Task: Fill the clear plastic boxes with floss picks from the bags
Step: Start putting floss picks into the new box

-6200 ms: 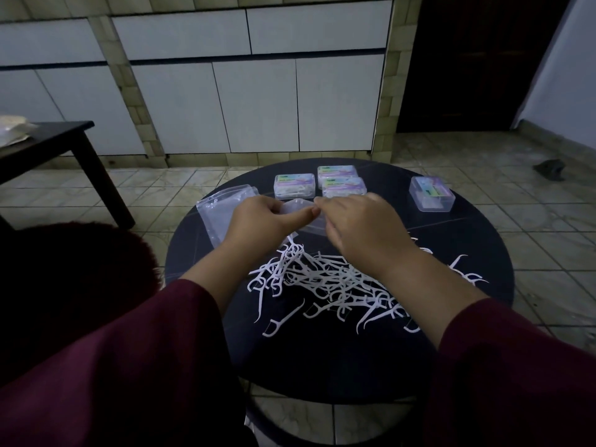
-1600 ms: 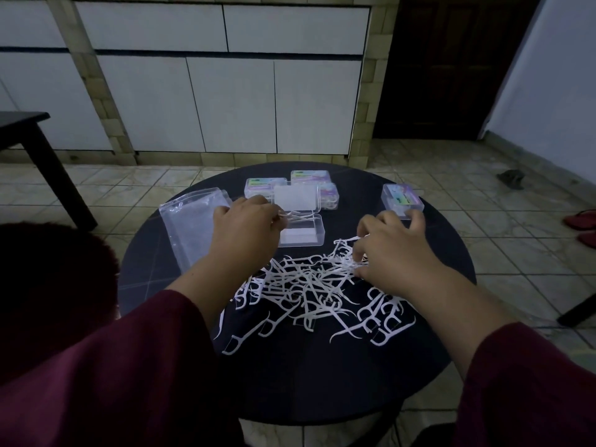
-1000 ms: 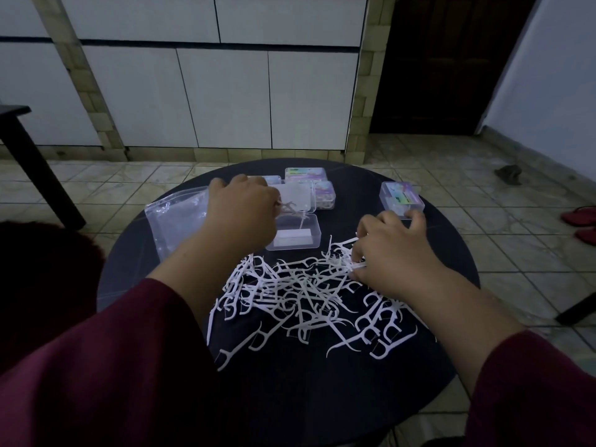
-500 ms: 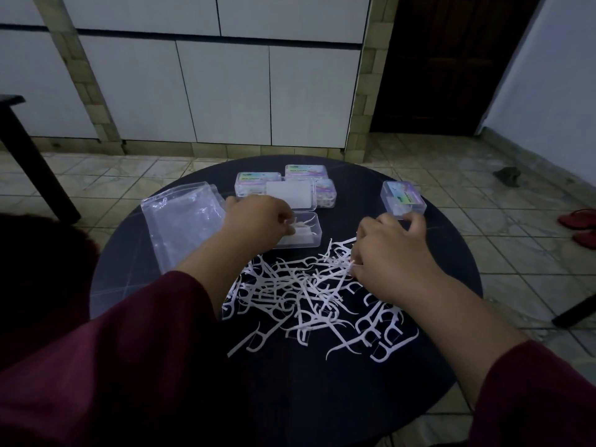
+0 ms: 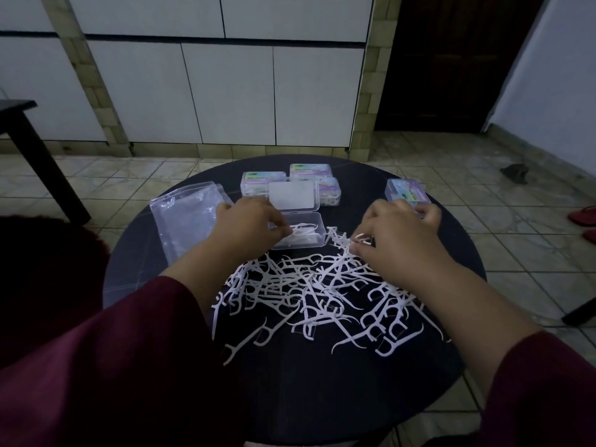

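Left hand (image 5: pixel 248 225) fingers curl, pinching floss picks at the open clear box (image 5: pixel 309 245), lid (image 5: pixel 293 196) up behind. Right hand (image 5: pixel 400 240) pinches a pick off the loose pile (image 5: pixel 309 295) on the black round table (image 5: pixel 322 382). Empty bag (image 5: pixel 183 217) lies left; 4 closed boxes (image 5: pixel 263 182) sit at the back.

left hand (image 5: pixel 248 225) hides open box (image 5: pixel 309 235) corner

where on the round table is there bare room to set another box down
Bare top lies along the near rim of the table, below the floss pick pile, and at the far right edge beyond the right hand. It is crowded around the open box, closed boxes and bag.
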